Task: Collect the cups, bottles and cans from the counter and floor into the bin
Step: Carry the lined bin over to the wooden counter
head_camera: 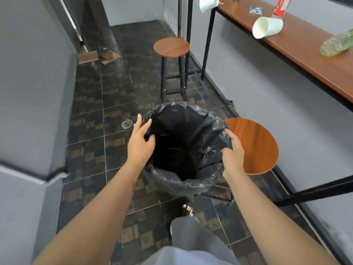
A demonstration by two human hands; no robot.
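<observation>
A bin lined with a black bag (183, 113) stands on the tiled floor in front of me. My left hand (140, 142) rests on its left rim, fingers spread over the bag. My right hand (234, 152) grips the bag at the right rim. On the wooden counter (305, 52) at upper right lie a white paper cup (266, 27) on its side, a green plastic bottle (337, 44) on its side, a red-labelled bottle (281, 6) and a second white cup (208, 3) at the far end. The bin looks dark inside.
One round wooden stool (254, 146) touches the bin's right side; another stool (171, 47) stands farther along. A small blue packet (255, 10) lies on the counter. Flat cardboard pieces (98, 57) lie on the floor at the far left. Grey walls close both sides.
</observation>
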